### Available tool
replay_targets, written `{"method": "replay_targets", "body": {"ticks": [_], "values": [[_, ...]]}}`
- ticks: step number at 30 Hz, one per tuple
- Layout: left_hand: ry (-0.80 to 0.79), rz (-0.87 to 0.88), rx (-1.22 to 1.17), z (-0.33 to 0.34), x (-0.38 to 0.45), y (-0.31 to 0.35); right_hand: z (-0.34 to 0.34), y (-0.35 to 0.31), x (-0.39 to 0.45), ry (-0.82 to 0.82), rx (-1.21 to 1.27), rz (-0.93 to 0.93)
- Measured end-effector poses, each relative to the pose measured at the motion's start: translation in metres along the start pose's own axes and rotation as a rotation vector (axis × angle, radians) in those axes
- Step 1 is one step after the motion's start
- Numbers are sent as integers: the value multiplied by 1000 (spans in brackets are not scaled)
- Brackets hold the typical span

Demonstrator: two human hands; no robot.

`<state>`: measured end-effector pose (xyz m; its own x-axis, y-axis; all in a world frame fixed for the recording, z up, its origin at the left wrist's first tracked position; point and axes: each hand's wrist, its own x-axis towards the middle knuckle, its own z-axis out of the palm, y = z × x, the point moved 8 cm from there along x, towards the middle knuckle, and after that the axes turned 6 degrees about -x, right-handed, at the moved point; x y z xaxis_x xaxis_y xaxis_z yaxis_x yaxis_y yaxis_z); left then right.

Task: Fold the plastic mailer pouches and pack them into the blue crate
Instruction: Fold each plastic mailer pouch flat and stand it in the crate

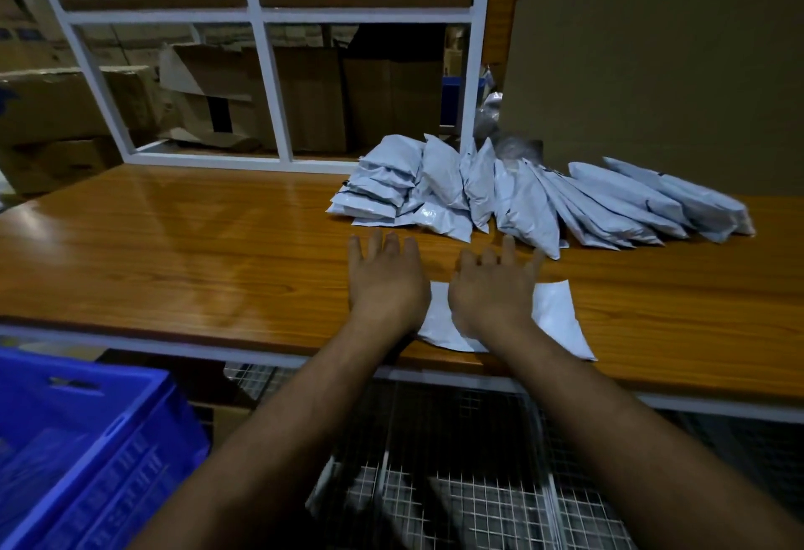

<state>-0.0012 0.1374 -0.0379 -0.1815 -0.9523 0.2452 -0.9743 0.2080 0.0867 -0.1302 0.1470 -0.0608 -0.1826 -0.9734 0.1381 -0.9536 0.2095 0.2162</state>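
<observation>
A flat white mailer pouch (557, 314) lies near the front edge of the wooden table (174, 253). My left hand (385, 277) and my right hand (494, 284) rest side by side over its far part, palms down, fingers spread, gripping nothing. Behind them a row of several filled grey-white mailer pouches (522, 197) leans and stacks across the table. The blue crate (87, 454) stands low at the left, below the table's edge.
A white shelf frame (269, 83) with cardboard boxes (65, 105) behind it rises at the table's back. A large brown board (652, 62) stands at the right. A wire mesh rack (457, 484) sits under the table in front of me.
</observation>
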Motion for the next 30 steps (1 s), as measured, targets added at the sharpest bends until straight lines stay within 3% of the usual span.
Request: {"method": "replay_targets", "body": {"ticks": [3, 7, 9, 11, 13, 15, 18, 21, 23, 25, 28, 30], "values": [[-40, -3, -55, 2, -1, 14, -5, 0, -9, 59, 8, 25], [-177, -30, -79, 23, -1, 13, -5, 32, -19, 201, 692, 37], [-209, -13, -2, 25, 3, 15, -9, 51, -18, 259, 822, 25], [-210, 20, 125, 22, 6, 24, -11, 66, -17, 323, 537, 7], [-174, 65, 229, 18, 7, 36, 8, 67, -15, 192, 235, -26], [-95, 111, 264, 16, 4, 43, 23, 68, -11, 39, 154, -6], [102, 175, 110, 4, -4, 39, 18, 58, -6, 48, -59, -20], [234, 292, -76, -1, -12, 48, 15, 57, -4, 82, -62, 11], [72, 293, -210, 12, -14, 56, 9, 61, -10, 191, 65, 37], [-154, 238, -187, 31, -15, 59, 2, 71, -17, 319, 323, 39], [-258, 163, -104, 42, -12, 59, 2, 92, -19, 257, 704, 96], [-271, 125, -42, 43, -11, 63, 4, 101, -17, 182, 698, 118]]}}
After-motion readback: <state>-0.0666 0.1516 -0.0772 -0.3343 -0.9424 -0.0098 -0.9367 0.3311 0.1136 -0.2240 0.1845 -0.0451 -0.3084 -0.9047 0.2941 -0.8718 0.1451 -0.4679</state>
